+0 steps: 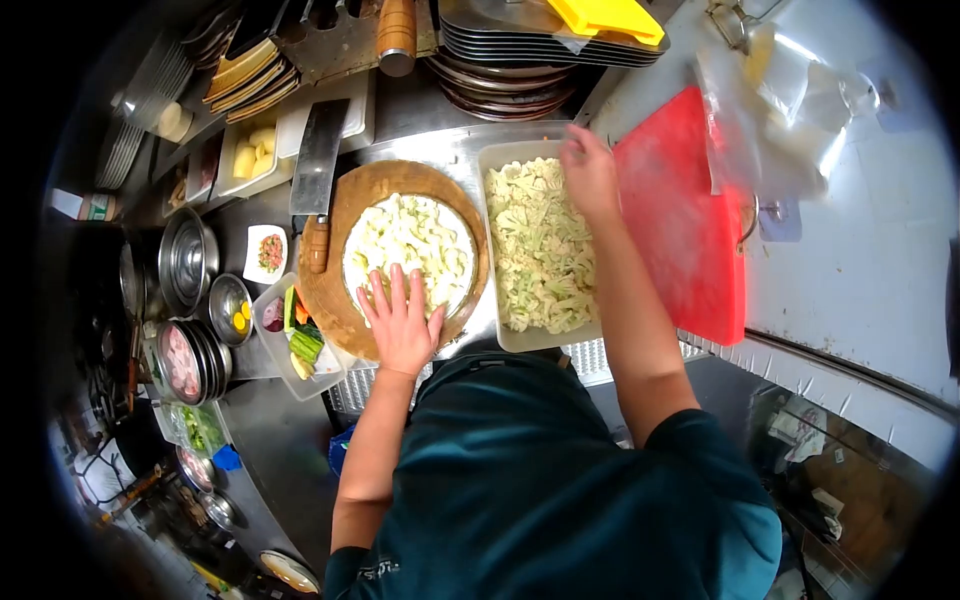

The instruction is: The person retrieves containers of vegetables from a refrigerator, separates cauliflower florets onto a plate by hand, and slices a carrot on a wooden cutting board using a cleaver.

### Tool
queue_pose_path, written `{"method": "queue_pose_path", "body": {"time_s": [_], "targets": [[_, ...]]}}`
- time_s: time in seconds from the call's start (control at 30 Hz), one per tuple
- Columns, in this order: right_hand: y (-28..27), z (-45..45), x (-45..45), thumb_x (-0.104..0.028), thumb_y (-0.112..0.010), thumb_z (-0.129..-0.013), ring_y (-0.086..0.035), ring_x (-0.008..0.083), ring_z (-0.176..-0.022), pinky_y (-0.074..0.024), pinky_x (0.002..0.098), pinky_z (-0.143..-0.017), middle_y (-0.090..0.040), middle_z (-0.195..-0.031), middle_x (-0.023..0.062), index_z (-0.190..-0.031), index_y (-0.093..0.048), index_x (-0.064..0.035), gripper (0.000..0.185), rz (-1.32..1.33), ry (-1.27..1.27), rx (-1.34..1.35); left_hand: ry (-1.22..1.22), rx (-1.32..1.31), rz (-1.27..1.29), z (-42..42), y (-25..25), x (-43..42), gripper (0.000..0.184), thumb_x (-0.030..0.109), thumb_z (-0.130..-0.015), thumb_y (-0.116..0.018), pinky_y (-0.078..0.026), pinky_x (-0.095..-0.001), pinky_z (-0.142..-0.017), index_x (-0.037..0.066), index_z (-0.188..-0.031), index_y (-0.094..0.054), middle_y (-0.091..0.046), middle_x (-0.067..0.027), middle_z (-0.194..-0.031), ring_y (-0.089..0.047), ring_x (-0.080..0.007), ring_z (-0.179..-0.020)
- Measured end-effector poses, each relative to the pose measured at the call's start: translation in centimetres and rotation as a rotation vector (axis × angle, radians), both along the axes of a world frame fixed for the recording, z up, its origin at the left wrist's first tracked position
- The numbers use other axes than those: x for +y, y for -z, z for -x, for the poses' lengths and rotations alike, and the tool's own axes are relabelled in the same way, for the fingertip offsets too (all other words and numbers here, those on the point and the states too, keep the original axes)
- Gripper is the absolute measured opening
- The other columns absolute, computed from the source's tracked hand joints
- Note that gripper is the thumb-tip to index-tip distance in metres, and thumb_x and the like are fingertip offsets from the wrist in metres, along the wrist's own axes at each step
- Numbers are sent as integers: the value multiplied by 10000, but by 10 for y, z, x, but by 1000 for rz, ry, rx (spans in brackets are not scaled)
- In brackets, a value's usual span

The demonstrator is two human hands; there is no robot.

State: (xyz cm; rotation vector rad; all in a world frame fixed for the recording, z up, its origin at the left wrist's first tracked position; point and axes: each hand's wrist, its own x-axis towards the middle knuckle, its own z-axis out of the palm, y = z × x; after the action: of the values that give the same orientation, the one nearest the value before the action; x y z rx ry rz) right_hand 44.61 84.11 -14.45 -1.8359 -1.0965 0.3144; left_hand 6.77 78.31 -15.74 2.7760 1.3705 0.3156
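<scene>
My left hand rests with fingers spread on the near edge of a white plate heaped with cauliflower florets. That plate stands on a round wooden chopping block. A cleaver lies along the block's left side. To the right is a pale plastic tub, filled with more cut cauliflower. Over its far right corner is my right hand, fingers curled in. Whether they hold a floret or the tub's rim is hidden.
A red cutting board leans at the right beside clear plastic bags. On the left are metal bowls, a tub of cut vegetables and a small white dish. Stacked dark plates stand at the back.
</scene>
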Motion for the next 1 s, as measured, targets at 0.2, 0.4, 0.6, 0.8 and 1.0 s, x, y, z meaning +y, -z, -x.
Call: {"method": "queue_pose_path", "body": {"time_s": [0.2, 0.4, 0.6, 0.8, 1.0], "targets": [[51, -16, -35, -37, -703, -863, -678, 343, -1064, -532, 408, -959, -724, -1144, 169, -1143, -741, -41, 283, 104, 31, -73, 31, -65, 34, 0, -7, -2, 744, 451, -904, -688, -88, -718, -1210, 39, -1491, -494, -278, -290, -1638, -183, -544, -1521], [76, 28, 1, -86, -728, -852, -649, 336, -1122, -510, 429, -1013, -723, -1163, 128, -1115, -768, -84, 266, 28, -172, -221, 91, -175, 11, 18, -6, -12, 791, 419, -912, -675, -79, -742, -1198, 17, -1531, -390, -227, -326, -1638, -163, -573, -1513], [111, 30, 29, -130, -700, -890, -639, 355, -1100, -515, 432, -992, -718, -1126, 118, -1166, -740, -89, 282, 243, -258, -232, 43, -218, -21, 27, -12, -13, 786, 373, -933, -664, -106, -744, -1193, 28, -1560, -339, -196, -322, -1651, -160, -577, -1514], [87, 11, 0, -150, -650, -935, -643, 199, -894, -562, 403, -827, -702, -952, 74, -1041, -667, -45, 150, -143, -6, 923, -39, -275, -26, 34, -21, -15, 769, 365, -1019, -560, -87, -691, -1221, 22, -1617, -221, -149, -319, -1672, -121, -552, -1538], [41, 29, -28, -120, -585, -954, -681, 274, -871, -570, 426, -733, -710, -1012, 159, -963, -650, -31, 110, 344, -214, 214, -68, -304, 17, 39, -14, -15, 777, 333, -979, -607, -75, -689, -1224, -10, -1587, -266, -165, -328, -1663, -127, -560, -1531]]}}
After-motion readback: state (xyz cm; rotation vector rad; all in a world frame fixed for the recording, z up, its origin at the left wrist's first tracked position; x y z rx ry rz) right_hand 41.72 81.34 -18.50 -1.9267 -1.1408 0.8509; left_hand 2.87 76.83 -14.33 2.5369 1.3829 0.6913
